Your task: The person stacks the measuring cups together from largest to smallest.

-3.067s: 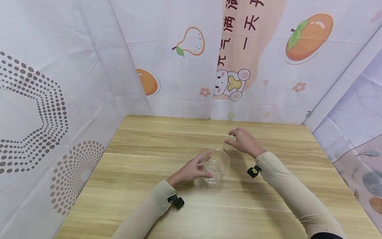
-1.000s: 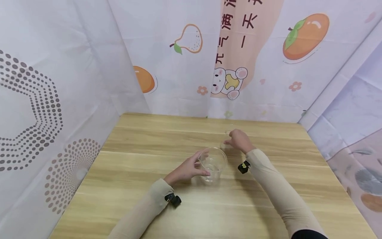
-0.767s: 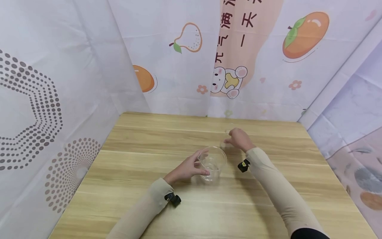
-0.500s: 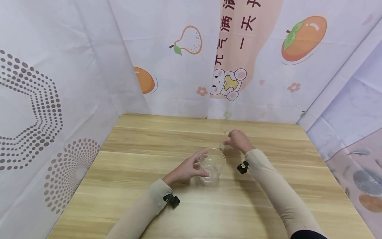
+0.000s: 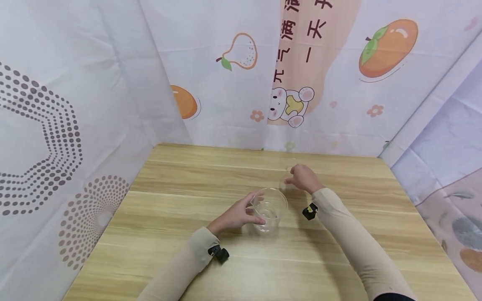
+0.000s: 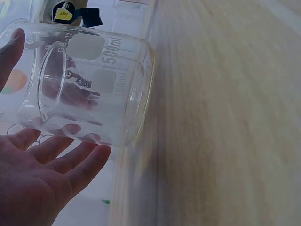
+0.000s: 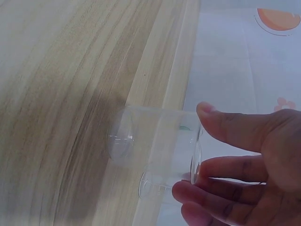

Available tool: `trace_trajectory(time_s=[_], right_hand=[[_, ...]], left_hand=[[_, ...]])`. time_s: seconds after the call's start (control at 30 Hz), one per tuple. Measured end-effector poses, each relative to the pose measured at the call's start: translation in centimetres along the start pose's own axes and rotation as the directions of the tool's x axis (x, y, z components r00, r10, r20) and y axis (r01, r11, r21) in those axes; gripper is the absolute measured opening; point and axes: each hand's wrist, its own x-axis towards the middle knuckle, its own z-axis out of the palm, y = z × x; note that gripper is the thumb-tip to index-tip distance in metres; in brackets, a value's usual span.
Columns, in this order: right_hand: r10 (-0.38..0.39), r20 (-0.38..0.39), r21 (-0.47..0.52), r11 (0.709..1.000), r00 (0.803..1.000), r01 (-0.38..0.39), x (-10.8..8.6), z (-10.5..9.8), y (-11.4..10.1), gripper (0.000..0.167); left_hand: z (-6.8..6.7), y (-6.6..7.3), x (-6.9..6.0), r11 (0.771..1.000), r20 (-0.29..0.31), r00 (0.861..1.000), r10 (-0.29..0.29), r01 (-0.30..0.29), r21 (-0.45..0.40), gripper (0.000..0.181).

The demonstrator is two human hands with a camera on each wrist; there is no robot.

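Since the earliest view, the right hand (image 5: 304,177) has shifted slightly left and its fingers have drawn closer together at a clear beaker (image 7: 157,136); the left hand (image 5: 241,215) and a large glass beaker (image 5: 278,207) remain about where they were.

The large beaker stands upright near the middle of a wood-grain table (image 5: 263,267). The left hand holds it from the left, thumb on the near side and curved fingers on the far side. Inside it sits a smaller beaker (image 6: 87,89), also upright; both carry pale printed markings.

Farther back and a little to the right, the right hand pinches the clear beaker near its rim, thumb on the left and fingers on the right. This beaker is roughly upright; whether its base touches the table I cannot tell. What looks like the base of another clear vessel (image 7: 145,184) shows just beside it, partly hidden by the fingers.

The person wears beige sleeves (image 5: 354,242), with a small black device on each wrist. Along the table's far edge hangs a white curtain (image 5: 211,25) printed with oranges, a pear, flowers and a cartoon bear. To the left, another white curtain (image 5: 94,33) carries grey-brown dotted patterns.
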Motion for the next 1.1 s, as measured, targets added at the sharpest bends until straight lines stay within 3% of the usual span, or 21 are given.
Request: trace_trajectory(time_s=[1.1], right_hand=[[-0.022, -0.008, 0.037, 0.999, 1.0, 0.022, 0.29, 0.33, 0.53, 0.046]], left_hand=[[-0.35, 0.05, 0.05, 1.0, -0.006, 1.0, -0.023, 0.023, 0.001, 0.089]])
